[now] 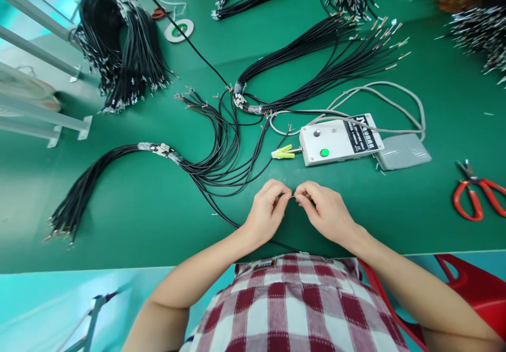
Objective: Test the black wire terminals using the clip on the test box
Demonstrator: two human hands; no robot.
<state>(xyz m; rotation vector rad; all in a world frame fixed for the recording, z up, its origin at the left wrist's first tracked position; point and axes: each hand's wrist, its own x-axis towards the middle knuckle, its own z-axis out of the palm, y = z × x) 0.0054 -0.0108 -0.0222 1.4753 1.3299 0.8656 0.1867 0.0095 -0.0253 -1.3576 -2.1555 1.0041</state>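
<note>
Green tabletop (415,209) below; at frame centre, left hand (264,211) and right hand (329,211) have fingers (281,187) pinched together on a thin wire (293,197).

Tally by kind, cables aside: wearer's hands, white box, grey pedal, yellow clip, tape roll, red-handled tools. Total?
Wearer's hands (left, right): 2
White box: 1
Grey pedal: 1
Yellow clip: 1
Tape roll: 1
Red-handled tools: 2
Total: 8

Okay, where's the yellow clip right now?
In the head view, the yellow clip is just right of centre, at the left end of the white box, beyond the left hand.
</note>
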